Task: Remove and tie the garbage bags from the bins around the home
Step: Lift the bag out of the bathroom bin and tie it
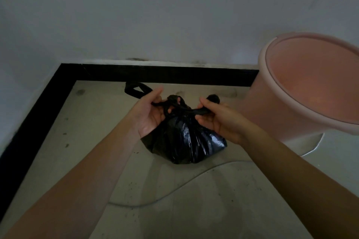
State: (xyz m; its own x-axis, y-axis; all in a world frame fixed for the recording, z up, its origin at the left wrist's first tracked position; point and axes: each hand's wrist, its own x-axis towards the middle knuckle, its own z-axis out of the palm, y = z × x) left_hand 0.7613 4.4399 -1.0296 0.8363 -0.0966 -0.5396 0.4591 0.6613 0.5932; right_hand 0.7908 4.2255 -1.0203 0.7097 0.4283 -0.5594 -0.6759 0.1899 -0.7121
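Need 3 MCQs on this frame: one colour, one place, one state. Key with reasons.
1. What colour is the bin?
A. pink B. blue C. green
2. Where is the black garbage bag?
A. inside the bin B. on the floor, left of the bin C. hung on the wall
3. What do the left hand and right hand do?
A. both idle B. only one touches the bag C. each grips a bag handle

Key: 1 A, its wall and rim are pink. 2 B, the bag rests on the floor beside the bin. 3 C, each hand holds one handle by the knot.
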